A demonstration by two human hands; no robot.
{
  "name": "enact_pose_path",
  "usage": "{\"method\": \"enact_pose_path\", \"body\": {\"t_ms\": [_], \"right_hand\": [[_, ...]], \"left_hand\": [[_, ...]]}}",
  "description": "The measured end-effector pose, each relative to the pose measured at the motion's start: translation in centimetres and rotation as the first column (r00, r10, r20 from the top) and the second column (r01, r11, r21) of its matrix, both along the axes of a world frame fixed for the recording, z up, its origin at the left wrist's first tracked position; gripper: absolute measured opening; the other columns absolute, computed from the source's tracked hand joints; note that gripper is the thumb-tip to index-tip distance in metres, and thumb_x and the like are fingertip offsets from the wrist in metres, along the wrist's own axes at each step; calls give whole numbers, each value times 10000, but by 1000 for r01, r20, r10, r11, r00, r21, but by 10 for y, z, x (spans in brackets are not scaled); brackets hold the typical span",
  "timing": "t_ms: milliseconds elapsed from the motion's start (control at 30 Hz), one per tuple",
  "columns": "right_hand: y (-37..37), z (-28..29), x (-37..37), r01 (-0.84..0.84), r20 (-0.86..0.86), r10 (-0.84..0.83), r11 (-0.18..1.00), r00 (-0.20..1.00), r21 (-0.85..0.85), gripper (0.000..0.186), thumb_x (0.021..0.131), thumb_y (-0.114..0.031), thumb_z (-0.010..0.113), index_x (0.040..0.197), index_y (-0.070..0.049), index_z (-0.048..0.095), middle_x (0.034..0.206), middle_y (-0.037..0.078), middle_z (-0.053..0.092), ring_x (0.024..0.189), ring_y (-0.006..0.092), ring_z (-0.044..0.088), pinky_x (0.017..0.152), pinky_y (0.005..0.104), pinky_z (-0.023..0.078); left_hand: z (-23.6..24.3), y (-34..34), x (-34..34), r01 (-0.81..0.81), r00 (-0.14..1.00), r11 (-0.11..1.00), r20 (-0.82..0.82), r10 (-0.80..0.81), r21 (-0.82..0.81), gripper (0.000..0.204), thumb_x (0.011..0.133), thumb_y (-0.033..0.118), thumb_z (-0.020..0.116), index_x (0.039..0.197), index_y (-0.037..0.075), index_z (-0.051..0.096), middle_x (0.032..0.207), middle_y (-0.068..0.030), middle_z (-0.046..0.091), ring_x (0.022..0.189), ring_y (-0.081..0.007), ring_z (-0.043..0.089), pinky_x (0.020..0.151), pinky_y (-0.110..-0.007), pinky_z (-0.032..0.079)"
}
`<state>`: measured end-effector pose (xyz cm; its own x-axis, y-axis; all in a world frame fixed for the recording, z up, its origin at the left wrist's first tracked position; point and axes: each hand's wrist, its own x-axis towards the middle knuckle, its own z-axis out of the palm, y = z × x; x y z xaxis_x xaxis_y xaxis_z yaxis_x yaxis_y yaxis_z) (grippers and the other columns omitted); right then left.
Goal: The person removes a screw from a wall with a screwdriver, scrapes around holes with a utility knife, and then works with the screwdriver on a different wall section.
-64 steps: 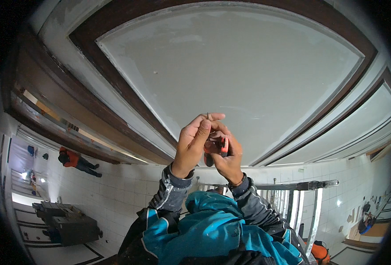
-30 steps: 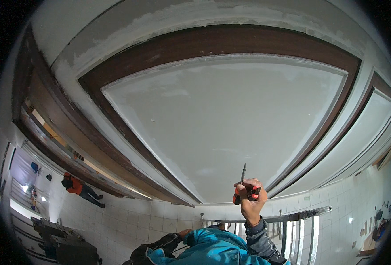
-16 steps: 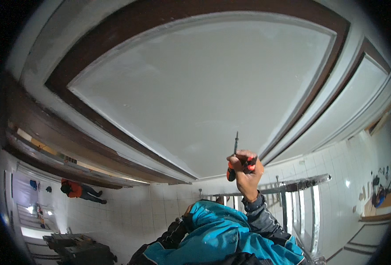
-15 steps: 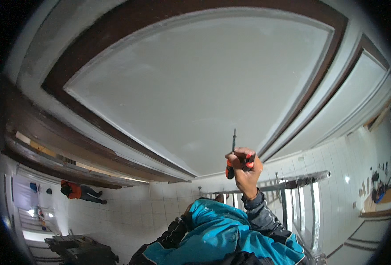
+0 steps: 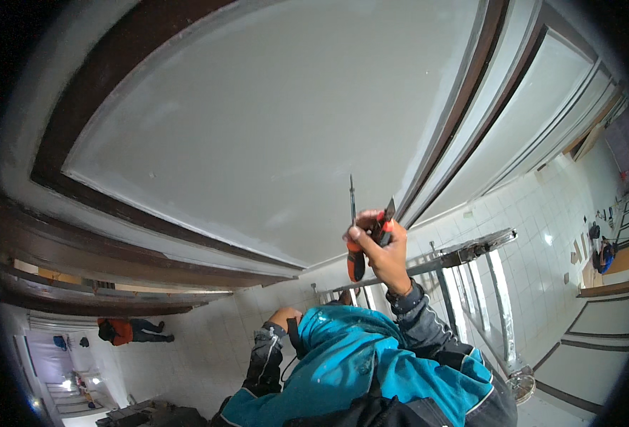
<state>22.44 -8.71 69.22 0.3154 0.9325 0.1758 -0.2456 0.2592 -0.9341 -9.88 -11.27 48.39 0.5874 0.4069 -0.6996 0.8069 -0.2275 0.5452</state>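
Note:
My right hand is raised in front of a large pale panel edged with dark brown trim. Its fingers are closed round a screwdriver with an orange and black handle; the thin shaft points up. A second tool, a red and black knife with a short pointed blade, sticks out of the same grip. Both tools appear apart from the panel. Low beside my blue jacket is my left hand. Only its back and wrist area show, the fingers being hidden.
A paint-spattered metal ladder stands close on my right. Far below lies a white tiled floor. A person in an orange top is at the lower left, near dark equipment. Tools and boards lie far right.
My right hand has shifted left and up in view with the screwdriver, and the knife's blade now shows. More of my left hand is visible. The view has turned, so the panel sits further left.

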Motion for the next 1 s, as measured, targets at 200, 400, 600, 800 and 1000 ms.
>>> {"method": "enact_pose_path", "body": {"t_ms": [200, 400, 600, 800, 1000], "right_hand": [[-24, -8, 2, -147, 182, 147, 989, 972, -12, 164, 812, -79, 733, 931, -2, 651, 762, 39, 661, 708, 98, 613, 656, 268, 505], [-23, -20, 8, -23, 210, 8, 997, 978, 70, 197, 780, -17, 715, 967, 20, 666, 881, 64, 687, 824, 109, 632, 766, 270, 511], [-32, -3, 28, -51, 285, 35, 997, 958, 50, 244, 831, -76, 677, 1057, -23, 602, 857, 64, 656, 722, 119, 624, 652, 263, 522], [-38, -31, 74, -113, -317, 47, 974, 947, -194, 279, 949, -239, 475, 1150, -139, 311, 807, 101, 551, 484, 130, 484, 377, 253, 374], [-88, -74, 53, 7, -108, -46, 943, 993, -332, 240, 991, -316, 486, 1023, -94, 568, 626, -13, 499, 497, 83, 449, 440, 236, 351]], "left_hand": [[164, 8, 130, -510, 232, 750, 772, 592, -421, 686, 900, 236, 643, 1446, 25, 284, 1312, -99, 510, 1265, -204, 459, 1063, -361, 366], [141, 20, 187, -415, 452, 887, 799, 396, -204, 625, 842, 58, 695, 1323, -12, 302, 1242, -130, 489, 1138, -208, 552, 960, -340, 467], [143, 18, 204, -458, 464, 889, 847, 257, -19, 633, 864, 29, 663, 1358, 10, 266, 1193, -143, 537, 1131, -216, 567, 968, -341, 465], [178, 26, 200, -410, 424, 912, 883, 199, -9, 802, 944, 143, 580, 1479, 7, -2, 1352, -165, 508, 1153, -235, 581, 993, -353, 447], [176, 27, 180, -486, 460, 874, 844, 274, -18, 792, 938, 151, 593, 1470, -11, 28, 1315, -165, 536, 1134, -234, 593, 970, -348, 460]]}}
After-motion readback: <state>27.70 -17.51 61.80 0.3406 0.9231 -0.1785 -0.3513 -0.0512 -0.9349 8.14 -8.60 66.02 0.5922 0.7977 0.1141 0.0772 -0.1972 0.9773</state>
